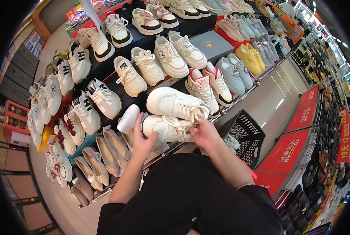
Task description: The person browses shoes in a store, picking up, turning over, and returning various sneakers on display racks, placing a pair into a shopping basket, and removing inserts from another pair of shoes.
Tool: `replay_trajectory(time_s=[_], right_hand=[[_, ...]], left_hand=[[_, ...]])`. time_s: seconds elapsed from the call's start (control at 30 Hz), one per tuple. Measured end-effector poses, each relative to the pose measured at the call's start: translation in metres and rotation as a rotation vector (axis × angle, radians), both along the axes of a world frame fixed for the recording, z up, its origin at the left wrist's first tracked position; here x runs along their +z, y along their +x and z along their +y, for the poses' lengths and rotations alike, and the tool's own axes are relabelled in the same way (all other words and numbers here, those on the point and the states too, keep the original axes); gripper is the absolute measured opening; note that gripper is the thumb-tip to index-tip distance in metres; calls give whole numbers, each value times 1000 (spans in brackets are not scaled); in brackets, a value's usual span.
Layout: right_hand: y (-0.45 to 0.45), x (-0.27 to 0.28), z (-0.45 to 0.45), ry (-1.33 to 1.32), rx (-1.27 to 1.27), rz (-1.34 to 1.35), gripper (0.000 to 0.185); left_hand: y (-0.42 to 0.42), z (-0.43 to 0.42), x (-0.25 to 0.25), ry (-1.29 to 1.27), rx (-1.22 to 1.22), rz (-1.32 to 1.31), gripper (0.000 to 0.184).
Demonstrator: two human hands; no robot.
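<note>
My left hand (144,138) grips the toe end of a white lace-up sneaker (163,127), thumb on its front and fingers along its far side. At the ankle end of this shoe, the closed fingers of my right hand (203,134) pinch its edge near the laces; the exact spot is partly hidden. Just above it lies a matching white sneaker (169,101), toe to the left, laces tied in a bow. Beside my left fingers is a smooth white roll (128,118); whether they touch it I cannot tell.
Tiered displays hold cream sneakers (171,58), yellow shoes (250,58) and beige flats (114,152). A metal rail (165,154) edges the display in front of me. On my right stands a black basket (250,137) with shoes inside, near red sign panels (286,152).
</note>
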State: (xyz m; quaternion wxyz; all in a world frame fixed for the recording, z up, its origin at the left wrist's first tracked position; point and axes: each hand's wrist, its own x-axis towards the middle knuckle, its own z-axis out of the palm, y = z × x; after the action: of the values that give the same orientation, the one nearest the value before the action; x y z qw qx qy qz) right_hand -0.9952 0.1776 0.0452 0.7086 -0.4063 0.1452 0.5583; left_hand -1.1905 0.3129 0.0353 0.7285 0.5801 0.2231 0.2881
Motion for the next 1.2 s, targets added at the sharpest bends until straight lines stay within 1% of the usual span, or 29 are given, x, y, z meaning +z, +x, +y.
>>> replay_trajectory(time_s=[0.03,0.07,0.13,0.17,0.2,0.23,0.27,0.3,0.33,0.4,0.43,0.47,0.5,0.53,0.57,0.6,0.67,0.7,0.73,0.8,0.83,0.87,0.93,0.97,1.0,1.07,1.1,1.17,1.2], right_hand=[[-3,4,-2,-13,31,-46,12],[-7,7,-4,-15,26,-37,12],[-15,8,-7,-60,100,-188,14],[-16,-10,-9,0,110,-218,17],[-19,-6,-9,1,111,-215,17],[-23,5,-9,-36,182,-295,17],[-26,16,-9,-76,257,-374,18],[-28,23,-9,-26,314,-429,20],[-29,29,-10,-26,324,-427,20],[-32,39,-11,6,437,-551,31],[-29,45,-12,46,527,-582,43],[-27,54,-13,47,533,-580,43],[-26,66,-14,78,595,-601,47],[-25,78,-15,110,658,-624,52],[-23,91,-17,135,695,-649,62],[-22,97,-20,137,704,-649,62],[-23,105,-30,225,630,-795,65],[-21,108,-34,200,569,-931,62],[-22,114,-38,135,420,-1052,61],[-4,98,-44,-26,205,-1875,61],[5,98,-49,-91,206,-2080,75],[9,98,-49,-91,207,-2080,75],[18,99,-47,61,510,-2066,95],[24,82,-46,188,666,-1930,110],[23,70,-41,262,595,-1968,105],[22,61,-34,276,611,-1895,95],[21,58,-32,273,609,-1893,95],[20,51,-29,268,479,-1756,83],[21,46,-29,271,480,-1756,83]], left_hand=[[-1,3,1,-5,10,56,92],[-1,4,1,-10,21,114,86],[4,3,-2,-11,65,131,83],[6,5,-13,123,124,113,77],[7,8,-19,257,183,94,70],[8,9,-18,256,186,97,70],[8,10,-16,186,243,178,61],[8,10,-16,114,300,258,53],[7,12,-19,110,309,261,53],[5,15,-26,116,370,178,42],[4,17,-27,114,376,181,42],[4,18,-27,33,389,140,42],[4,19,-27,-49,403,97,43],[4,20,-24,-51,411,97,43],[3,21,-19,-93,393,66,41],[2,22,-14,-135,376,35,40],[0,23,-2,-183,390,54,40],[-1,24,1,-226,391,72,40],[-2,25,1,-227,402,70,40],[-4,28,2,-338,432,90,42],[-6,28,3,-339,435,90,42],[-6,28,5,-385,439,88,42],[-8,30,3,-431,441,85,43],[-10,33,-4,-495,422,68,44],[-10,35,-6,-558,402,51,44],[-12,38,-6,-564,362,63,44],[-10,38,-3,-570,324,73,44],[-5,42,10,-595,306,86,46],[-2,44,15,-621,291,97,47]])
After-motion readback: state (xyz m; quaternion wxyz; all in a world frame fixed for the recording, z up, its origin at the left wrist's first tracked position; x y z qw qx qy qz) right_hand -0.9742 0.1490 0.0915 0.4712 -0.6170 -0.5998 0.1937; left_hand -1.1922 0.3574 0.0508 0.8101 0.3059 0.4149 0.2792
